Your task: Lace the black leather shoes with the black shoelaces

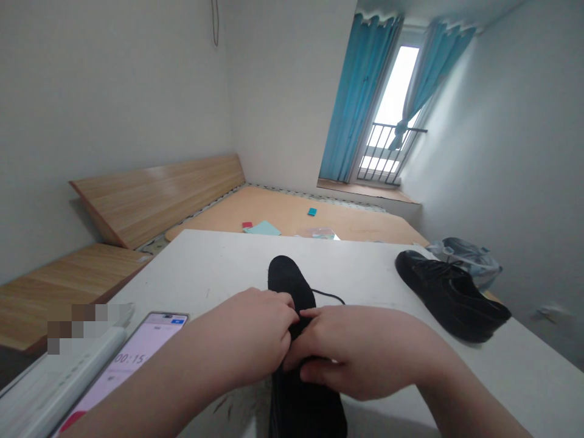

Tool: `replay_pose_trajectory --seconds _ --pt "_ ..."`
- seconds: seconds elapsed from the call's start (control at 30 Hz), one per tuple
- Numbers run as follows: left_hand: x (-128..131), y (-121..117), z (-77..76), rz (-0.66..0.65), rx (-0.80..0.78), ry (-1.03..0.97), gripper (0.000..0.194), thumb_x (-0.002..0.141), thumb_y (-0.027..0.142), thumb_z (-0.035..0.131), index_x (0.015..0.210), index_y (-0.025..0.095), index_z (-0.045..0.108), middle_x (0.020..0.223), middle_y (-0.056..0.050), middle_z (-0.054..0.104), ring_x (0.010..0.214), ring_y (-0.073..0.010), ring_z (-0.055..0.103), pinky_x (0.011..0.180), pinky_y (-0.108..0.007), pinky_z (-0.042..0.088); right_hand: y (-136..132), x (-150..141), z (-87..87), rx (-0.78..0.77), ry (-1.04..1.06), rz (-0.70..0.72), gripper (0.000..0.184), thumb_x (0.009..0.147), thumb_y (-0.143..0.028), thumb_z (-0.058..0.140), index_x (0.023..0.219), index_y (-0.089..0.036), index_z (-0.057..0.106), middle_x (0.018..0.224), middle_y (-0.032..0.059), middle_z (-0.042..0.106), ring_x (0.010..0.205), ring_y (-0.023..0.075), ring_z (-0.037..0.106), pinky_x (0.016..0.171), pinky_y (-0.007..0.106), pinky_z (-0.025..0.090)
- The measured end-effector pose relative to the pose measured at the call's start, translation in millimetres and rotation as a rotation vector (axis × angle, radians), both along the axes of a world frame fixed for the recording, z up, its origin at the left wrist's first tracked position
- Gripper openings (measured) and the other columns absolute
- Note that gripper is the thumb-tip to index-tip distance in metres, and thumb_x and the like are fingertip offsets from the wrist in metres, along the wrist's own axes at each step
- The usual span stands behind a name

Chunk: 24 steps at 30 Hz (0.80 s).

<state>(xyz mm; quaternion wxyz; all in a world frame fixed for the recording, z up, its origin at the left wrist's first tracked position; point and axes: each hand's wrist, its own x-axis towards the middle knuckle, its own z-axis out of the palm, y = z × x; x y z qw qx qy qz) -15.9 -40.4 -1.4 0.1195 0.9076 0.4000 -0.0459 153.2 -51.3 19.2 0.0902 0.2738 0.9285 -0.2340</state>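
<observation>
A black shoe (288, 281) lies lengthwise on the white table (365, 274), toe pointing away from me. My left hand (249, 331) and my right hand (360, 353) meet over its middle, fingers curled and pinched at the laces. A black lace end (329, 296) trails off to the right of the shoe. The shoe's middle is hidden under both hands. A second black shoe (451, 292) rests on its own at the table's right side.
A phone (132, 359) showing a timer lies at the near left, beside a white device (59, 377). A crumpled plastic bag (465, 252) sits behind the second shoe. Beyond the table are a bare wooden bed base (283, 213) with small coloured items, and a curtained window (392, 109).
</observation>
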Motion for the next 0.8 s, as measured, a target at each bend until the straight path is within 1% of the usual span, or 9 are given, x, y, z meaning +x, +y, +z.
replay_pose_trajectory --seconds 0.1,0.17,0.23,0.3,0.4,0.5,0.57,0.67,0.8 --pt "1 0 0.3 -0.033 -0.01 0.045 0.034 0.091 0.022 0.041 0.104 0.024 0.072 0.106 -0.008 0.069 0.094 -0.0239 0.066 0.082 -0.035 0.051 16 19 14.6 -0.106 0.188 -0.145 0.025 0.096 -0.023 0.046 0.104 -0.019 0.069 0.101 0.0027 0.073 0.092 0.0152 0.066 0.083 0.027 0.05" --pt "3 1 -0.2 -0.022 -0.011 0.051 0.038 0.09 0.019 0.04 0.112 0.026 0.07 0.118 -0.009 0.066 0.102 -0.0259 0.065 0.087 -0.04 0.05 28 35 18.2 -0.018 0.263 -0.334 0.027 0.097 -0.031 0.043 0.102 -0.018 0.067 0.097 0.0034 0.071 0.088 0.0157 0.065 0.083 0.03 0.05" --pt "4 0 -1.4 -0.005 -0.026 0.065 0.04 0.089 0.017 0.041 0.117 0.026 0.069 0.13 -0.01 0.06 0.109 -0.0281 0.062 0.091 -0.043 0.05 38 52 11.6 0.108 0.199 -0.5 0.027 0.094 -0.034 0.049 0.109 -0.019 0.064 0.105 0.0066 0.069 0.094 0.0198 0.064 0.086 0.036 0.05" --pt "5 0 -3.5 -0.002 -0.018 0.079 0.041 0.088 0.016 0.042 0.116 0.025 0.07 0.135 -0.011 0.057 0.112 -0.0294 0.061 0.092 -0.044 0.05 44 65 -6.7 0.156 0.012 -0.581 0.047 0.084 -0.035 0.061 0.129 -0.019 0.055 0.127 0.0125 0.061 0.112 0.0278 0.059 0.095 0.045 0.047" --pt "8 -1 -6.4 -0.017 0.017 0.082 0.04 0.087 0.014 0.043 0.114 0.023 0.071 0.132 -0.012 0.059 0.11 -0.0286 0.062 0.091 -0.041 0.05 45 75 -51.0 0.051 -0.235 -0.584 0.102 0.065 -0.036 0.079 0.151 -0.017 0.027 0.154 0.0199 0.031 0.137 0.0393 0.035 0.106 0.054 0.037" --pt "15 -5 -7.5 -0.003 0.037 0.107 0.036 0.083 0.012 0.047 0.108 0.019 0.073 0.123 -0.014 0.063 0.104 -0.0291 0.063 0.087 -0.041 0.051 41 75 -97.7 0.09 -0.17 -0.575 0.122 0.058 -0.042 0.083 0.152 -0.005 0.016 0.156 0.0274 0.019 0.142 0.0413 0.024 0.11 0.053 0.032" --pt "21 -8 -8.3 0.026 0.049 0.131 0.031 0.083 0.014 0.049 0.102 0.016 0.074 0.115 -0.015 0.065 0.101 -0.0299 0.063 0.084 -0.041 0.051 37 74 -120.3 0.18 -0.061 -0.62 0.117 0.062 -0.043 0.081 0.152 -0.005 0.017 0.154 0.0288 0.025 0.141 0.04 0.027 0.111 0.052 0.032" --pt "32 -14 -11.6 0.07 0.058 0.172 0.029 0.085 0.016 0.049 0.101 0.013 0.073 0.113 -0.017 0.064 0.101 -0.0314 0.062 0.085 -0.043 0.049 31 74 -137.7 0.27 0.014 -0.691 0.093 0.072 -0.039 0.075 0.147 -0.009 0.029 0.145 0.0258 0.038 0.134 0.0382 0.036 0.106 0.053 0.035" --pt "42 -22 -16.7 0.121 0.043 0.221 0.033 0.087 0.011 0.045 0.106 0.01 0.071 0.118 -0.021 0.062 0.109 -0.0356 0.057 0.085 -0.046 0.046 19 75 -147.8 0.367 0.084 -0.767 0.029 0.085 -0.032 0.061 0.109 -0.016 0.059 0.111 0.016 0.059 0.105 0.0324 0.052 0.091 0.052 0.044"
